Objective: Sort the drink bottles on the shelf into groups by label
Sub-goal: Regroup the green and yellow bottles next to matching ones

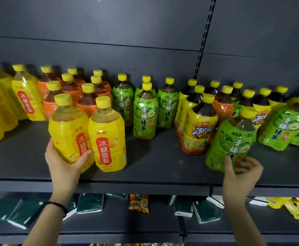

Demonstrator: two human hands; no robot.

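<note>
1. A yellow-labelled plastic bottle (69,128) with a yellow cap sits at the front left of the dark grey metal shelf (162,166), touching a matching yellow twin bottle (108,139) on its right.
2. The left hand (63,164) grips its lower half, with the thumb across the label.
3. At the front right, a green-labelled plastic bottle (232,141) is tilted.
4. The right hand (240,173) holds its base, thumb on the label and fingers curled round the far side.
5. Upright green-labelled bottles (145,114) stand between the hands, farther back.
6. A dark-tea bottle with a yellow-and-orange label (198,128) stands just beside the tilted one.
</note>
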